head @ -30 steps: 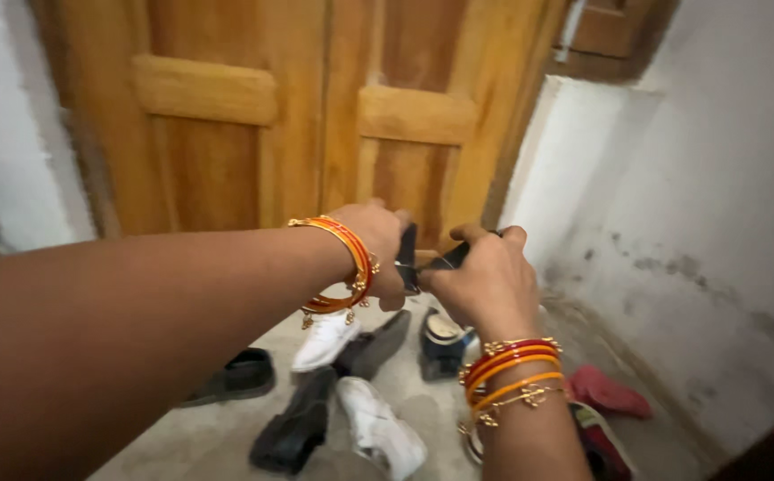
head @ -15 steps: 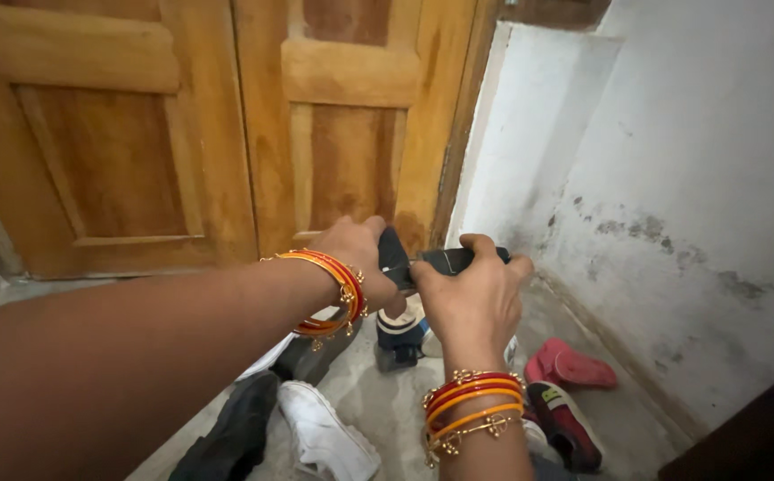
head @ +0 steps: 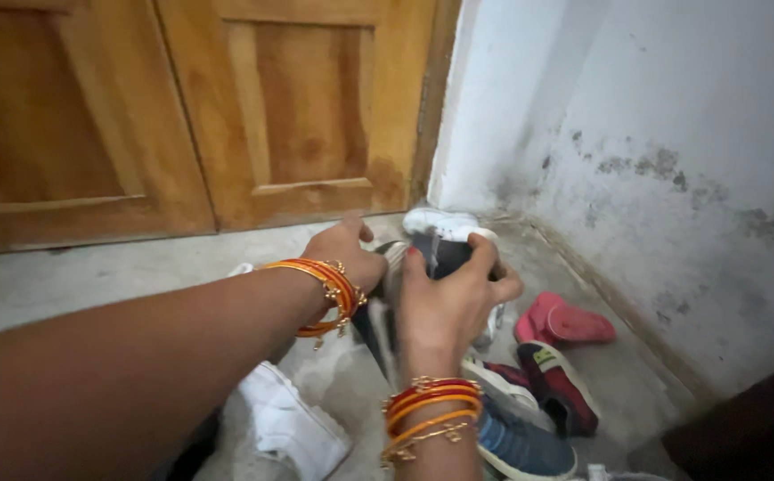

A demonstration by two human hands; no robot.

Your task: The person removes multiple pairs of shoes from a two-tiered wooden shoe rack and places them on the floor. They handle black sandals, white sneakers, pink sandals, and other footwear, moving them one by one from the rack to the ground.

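Bare concrete floor (head: 93, 276) at the foot of a panelled wooden door (head: 227, 116); stained white wall (head: 672, 134) meets it at the corner on the right.

Both hands meet over a dark shoe (head: 440, 254), raised off the floor in front of the door corner. Right hand (head: 445, 303): fingers curled over the shoe's side, thumb across, gripping it. Left hand (head: 344, 254): fingers closed on the shoe's near end, exact contact hidden behind the wrist bangles (head: 325, 294).

Around them: white shoe (head: 440, 221) just beyond the held one, near the door frame; pink slipper (head: 565, 322) by the wall; maroon shoe (head: 558, 385) and blue shoe (head: 521, 445) touching each other below the right wrist; white cloth-like item (head: 293, 428) under the left forearm.

Judgement: step in hand is handling one shoe out of the scattered footwear. Next move calls for a steady two-handed hold and a bare patch of floor to set it on.
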